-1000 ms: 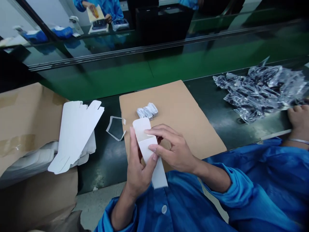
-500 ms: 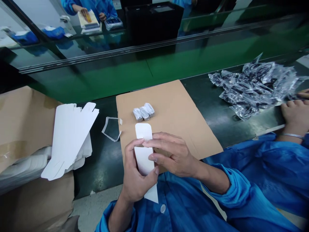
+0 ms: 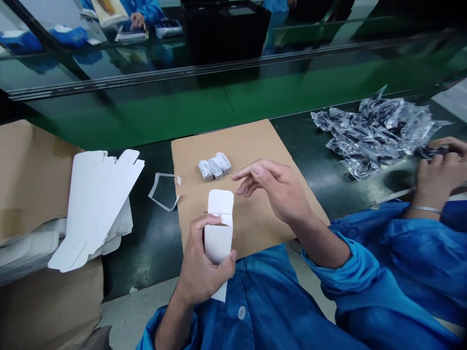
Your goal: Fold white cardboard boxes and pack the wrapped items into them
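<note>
My left hand is wrapped round a narrow white box, which stands upright with its top end open and a flap raised at the back. The left index finger lies across the box's opening. My right hand is off the box, above the cardboard sheet, fingers stretched out and nothing in them. Just left of those fingertips, three small white-wrapped pieces lie side by side on the cardboard.
At left, flat white box blanks lie beside a brown carton. A thin white strip loop is near the cardboard. Plastic-bagged black items are piled at right, by a co-worker's hand. A green barrier runs behind.
My right hand has let go of the box top and moved up and right, toward the wrapped pieces. The left hand keeps its hold on the box.
</note>
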The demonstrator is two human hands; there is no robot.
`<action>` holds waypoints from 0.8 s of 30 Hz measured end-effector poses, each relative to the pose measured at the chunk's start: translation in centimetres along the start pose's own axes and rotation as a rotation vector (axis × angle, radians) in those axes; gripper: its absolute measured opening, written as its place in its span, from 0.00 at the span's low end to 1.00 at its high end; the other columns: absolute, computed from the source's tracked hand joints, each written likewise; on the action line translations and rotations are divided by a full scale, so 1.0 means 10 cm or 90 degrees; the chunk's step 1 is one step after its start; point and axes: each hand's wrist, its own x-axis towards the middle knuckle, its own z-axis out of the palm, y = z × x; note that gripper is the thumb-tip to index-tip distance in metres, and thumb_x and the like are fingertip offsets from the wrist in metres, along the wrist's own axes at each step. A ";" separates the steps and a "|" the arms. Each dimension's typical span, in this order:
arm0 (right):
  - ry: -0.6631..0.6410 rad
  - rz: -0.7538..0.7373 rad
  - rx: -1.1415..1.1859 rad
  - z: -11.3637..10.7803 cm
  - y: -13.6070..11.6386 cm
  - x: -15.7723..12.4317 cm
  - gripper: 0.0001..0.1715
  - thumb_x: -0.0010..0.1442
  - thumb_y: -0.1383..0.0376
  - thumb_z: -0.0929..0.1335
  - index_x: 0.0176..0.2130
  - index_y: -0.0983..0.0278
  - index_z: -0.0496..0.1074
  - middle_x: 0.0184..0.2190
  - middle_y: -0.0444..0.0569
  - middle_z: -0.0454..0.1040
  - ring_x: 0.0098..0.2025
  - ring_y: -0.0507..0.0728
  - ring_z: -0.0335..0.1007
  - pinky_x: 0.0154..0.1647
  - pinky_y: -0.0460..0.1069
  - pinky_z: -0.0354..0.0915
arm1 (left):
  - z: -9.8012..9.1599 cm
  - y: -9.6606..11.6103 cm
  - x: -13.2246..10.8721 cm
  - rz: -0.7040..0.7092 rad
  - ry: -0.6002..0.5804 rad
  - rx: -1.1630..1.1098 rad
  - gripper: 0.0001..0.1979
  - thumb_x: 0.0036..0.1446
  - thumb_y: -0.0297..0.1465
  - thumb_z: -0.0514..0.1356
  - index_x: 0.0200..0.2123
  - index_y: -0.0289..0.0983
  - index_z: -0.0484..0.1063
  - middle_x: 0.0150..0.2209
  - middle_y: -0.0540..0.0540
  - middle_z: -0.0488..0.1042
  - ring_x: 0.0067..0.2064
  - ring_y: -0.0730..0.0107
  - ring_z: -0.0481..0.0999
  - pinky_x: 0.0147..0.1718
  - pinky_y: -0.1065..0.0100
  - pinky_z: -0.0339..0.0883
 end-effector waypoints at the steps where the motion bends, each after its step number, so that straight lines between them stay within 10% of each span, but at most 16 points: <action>1: -0.033 0.045 0.044 0.01 0.00 0.03 0.19 0.68 0.54 0.65 0.36 0.66 0.76 0.31 0.47 0.77 0.30 0.50 0.73 0.32 0.46 0.69 | 0.01 0.00 0.00 0.006 -0.001 0.015 0.27 0.50 0.25 0.63 0.51 0.43 0.58 0.47 0.45 0.71 0.34 0.69 0.79 0.30 0.68 0.74; 5: -0.188 0.144 0.109 0.13 0.00 0.03 0.15 0.58 0.56 0.74 0.32 0.66 0.74 0.30 0.45 0.75 0.33 0.50 0.71 0.35 0.46 0.68 | 0.04 0.00 0.05 0.064 0.041 0.120 0.25 0.50 0.25 0.63 0.51 0.42 0.59 0.44 0.46 0.70 0.42 0.64 0.78 0.37 0.65 0.75; 16: -0.141 0.128 0.024 0.23 -0.09 -0.12 0.12 0.58 0.61 0.74 0.39 0.66 0.78 0.39 0.50 0.79 0.41 0.54 0.75 0.39 0.48 0.69 | 0.21 -0.06 -0.07 0.164 0.206 0.172 0.44 0.48 0.27 0.67 0.65 0.40 0.51 0.54 0.40 0.62 0.53 0.60 0.74 0.46 0.63 0.75; 24: -0.177 0.025 -0.059 0.19 -0.14 -0.13 0.04 0.62 0.67 0.71 0.38 0.64 0.79 0.40 0.48 0.80 0.46 0.55 0.76 0.46 0.50 0.72 | 0.14 -0.01 -0.11 0.085 0.138 0.211 0.56 0.52 0.30 0.65 0.73 0.44 0.29 0.61 0.36 0.63 0.57 0.53 0.73 0.49 0.58 0.74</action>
